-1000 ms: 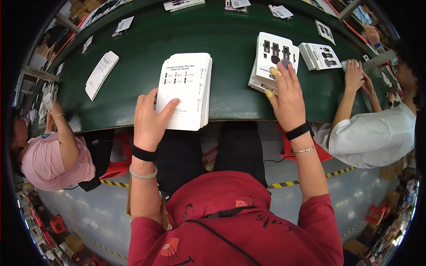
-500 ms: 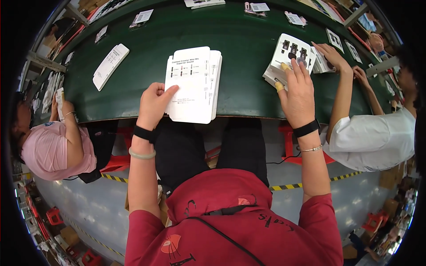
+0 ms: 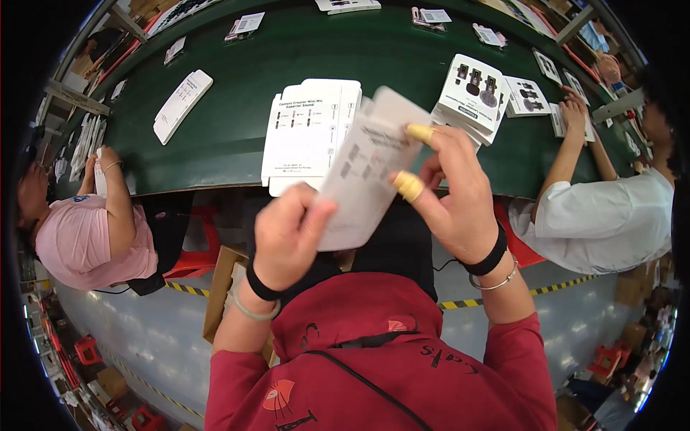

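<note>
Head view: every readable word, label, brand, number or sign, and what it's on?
I won't copy wording; where print stands:
Middle stack: dark heading, legible; fine print too small.
Held card: blurred.
Right stack: small print, too small to read surely.
Left stack: too small.
Red shirt: dark lettering, partly legible.

Seated workers (image 3: 90,248) line a long green-topped workbench (image 3: 233,144) spread with white printed cartons (image 3: 305,147) in a factory workshop. Yellow-and-black hazard tape (image 3: 460,304) marks the grey floor (image 3: 165,334), where red plastic stools (image 3: 88,350) and cardboard boxes (image 3: 112,383) stand.
</note>
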Available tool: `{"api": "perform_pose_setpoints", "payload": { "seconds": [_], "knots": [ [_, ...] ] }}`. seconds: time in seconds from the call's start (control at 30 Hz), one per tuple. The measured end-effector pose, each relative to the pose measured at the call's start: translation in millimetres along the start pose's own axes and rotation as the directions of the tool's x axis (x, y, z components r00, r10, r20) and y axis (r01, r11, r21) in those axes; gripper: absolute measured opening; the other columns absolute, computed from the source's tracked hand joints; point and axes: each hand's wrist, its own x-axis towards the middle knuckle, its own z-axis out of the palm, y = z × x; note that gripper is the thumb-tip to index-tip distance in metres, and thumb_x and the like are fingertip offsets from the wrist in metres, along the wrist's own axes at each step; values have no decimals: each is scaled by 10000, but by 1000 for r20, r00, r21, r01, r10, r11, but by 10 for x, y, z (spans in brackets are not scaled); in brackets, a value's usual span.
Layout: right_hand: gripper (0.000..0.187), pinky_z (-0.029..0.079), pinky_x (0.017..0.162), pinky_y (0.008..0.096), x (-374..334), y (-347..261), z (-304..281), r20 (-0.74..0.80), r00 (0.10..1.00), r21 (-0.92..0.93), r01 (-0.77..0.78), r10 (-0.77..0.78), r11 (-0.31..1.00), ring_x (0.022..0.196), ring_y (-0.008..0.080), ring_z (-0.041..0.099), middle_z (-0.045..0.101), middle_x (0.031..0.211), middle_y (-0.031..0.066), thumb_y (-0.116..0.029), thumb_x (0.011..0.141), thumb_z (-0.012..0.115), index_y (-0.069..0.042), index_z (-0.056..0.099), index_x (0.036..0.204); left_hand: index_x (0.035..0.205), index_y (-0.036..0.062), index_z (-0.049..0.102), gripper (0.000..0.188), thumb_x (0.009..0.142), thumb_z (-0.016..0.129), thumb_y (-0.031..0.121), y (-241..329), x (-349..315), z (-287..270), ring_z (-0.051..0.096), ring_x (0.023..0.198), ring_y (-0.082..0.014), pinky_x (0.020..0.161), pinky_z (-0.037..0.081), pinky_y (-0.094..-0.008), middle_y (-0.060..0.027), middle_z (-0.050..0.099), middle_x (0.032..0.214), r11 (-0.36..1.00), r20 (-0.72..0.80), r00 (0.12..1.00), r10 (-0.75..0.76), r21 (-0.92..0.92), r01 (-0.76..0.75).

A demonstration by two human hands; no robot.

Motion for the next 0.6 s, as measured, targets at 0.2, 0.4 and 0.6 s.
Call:
{"api": "perform_pose_setpoints", "payload": {
  "seconds": [0.2,0.4,0.6],
  "knots": [
    [244,369,522,268,-193,133,-117,372,920,-44,-115,123,992,594,139,475,511,771,35,-192,770,812,-17,663,850,1242,0,499,445,872,708,132,-47,-343,79,606,980,-168,877,466,-277,-90,616,1123,441,648,706,-286,-565,697],
    [257,392,505,304,-388,-44,-70,418,908,89,-14,-25,996,575,160,506,523,712,45,-241,776,810,-41,650,779,1486,-14,263,806,842,702,191,-47,-641,222,492,1289,-260,1103,342,-359,-175,456,1424,19,862,503,59,-505,863],
    [299,462,527,331,-450,-182,-287,663,733,-196,-29,155,980,590,205,608,601,735,72,-272,814,787,-31,612,841,1493,-30,276,770,857,662,166,23,-680,209,474,1323,-263,1125,341,-395,-184,456,1450,-135,858,504,102,-490,861]
  ]
}}
